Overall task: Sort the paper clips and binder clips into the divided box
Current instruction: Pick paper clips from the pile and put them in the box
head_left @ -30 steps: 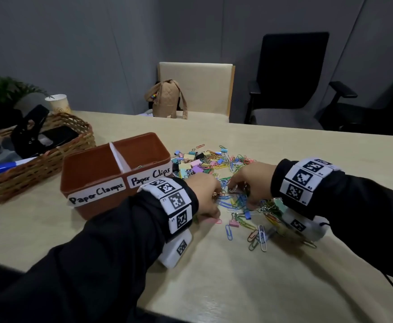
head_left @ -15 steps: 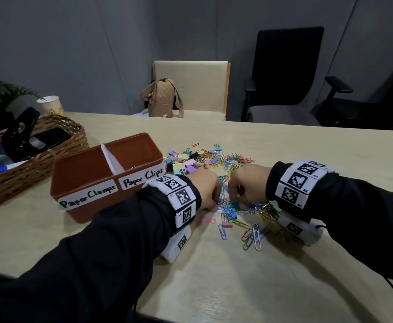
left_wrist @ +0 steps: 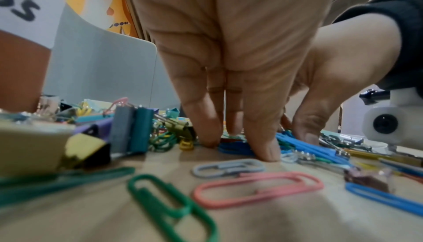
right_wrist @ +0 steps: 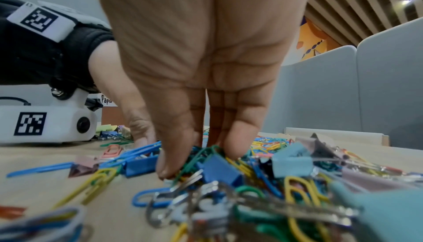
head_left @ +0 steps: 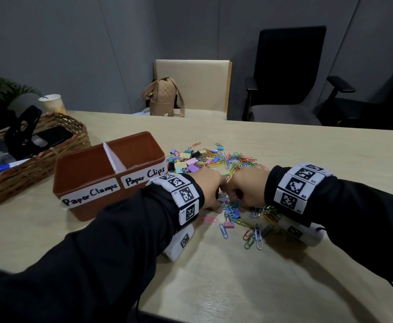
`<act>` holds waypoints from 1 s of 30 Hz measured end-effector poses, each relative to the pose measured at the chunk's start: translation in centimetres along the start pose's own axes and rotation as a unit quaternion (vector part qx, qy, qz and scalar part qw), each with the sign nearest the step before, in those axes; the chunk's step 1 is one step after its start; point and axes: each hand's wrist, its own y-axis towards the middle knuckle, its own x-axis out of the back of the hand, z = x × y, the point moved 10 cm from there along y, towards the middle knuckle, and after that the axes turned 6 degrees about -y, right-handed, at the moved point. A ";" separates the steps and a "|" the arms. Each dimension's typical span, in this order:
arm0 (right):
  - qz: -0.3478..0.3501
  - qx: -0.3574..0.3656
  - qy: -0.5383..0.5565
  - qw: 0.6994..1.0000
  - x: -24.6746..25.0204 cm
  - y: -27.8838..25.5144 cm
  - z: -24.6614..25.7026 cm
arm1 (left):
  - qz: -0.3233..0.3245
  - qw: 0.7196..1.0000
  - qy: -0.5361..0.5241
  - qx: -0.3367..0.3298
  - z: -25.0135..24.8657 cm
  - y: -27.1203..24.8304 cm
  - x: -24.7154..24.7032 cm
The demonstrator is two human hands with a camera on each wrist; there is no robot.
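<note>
A brown divided box (head_left: 86, 155), labelled "Paper Clamps" on the left and "Paper Clips" on the right, stands left of a pile of coloured paper clips and binder clips (head_left: 214, 159). Both hands hover knuckles-up over the pile's near edge, almost touching. My left hand (head_left: 216, 207) (left_wrist: 238, 146) presses straight fingertips (left_wrist: 267, 153) onto blue paper clips (left_wrist: 233, 148) on the table. My right hand (head_left: 240, 207) (right_wrist: 199, 157) reaches down into the pile, and a green paper clip (right_wrist: 194, 160) stands up between its fingertips beside a blue binder clip (right_wrist: 219, 170).
A wicker basket (head_left: 51, 157) with a black punch and a pen sits left of the box, with a paper cup (head_left: 52, 103) behind it. A tan backpack (head_left: 163, 96) rests on a chair at the far table edge. Loose clips (head_left: 256, 234) lie near my right wrist.
Both hands have drawn closer together and lowered onto the near edge of the pile. My left hand shifted right onto the blue paper clips.
</note>
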 end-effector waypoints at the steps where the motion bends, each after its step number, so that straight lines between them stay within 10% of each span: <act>1: -0.002 0.000 -0.004 1.000 0.0 0.0 0.1 | 0.002 1.000 0.002 0.000 0.0 0.0 0.0; 18: -0.104 -0.049 0.181 0.977 3.4 -0.4 -2.8 | -0.042 0.999 -0.020 0.000 1.5 -1.5 1.5; 30: -0.135 -0.020 0.532 0.836 5.9 0.9 -2.8 | -0.200 0.974 -0.094 0.045 6.1 -7.6 10.1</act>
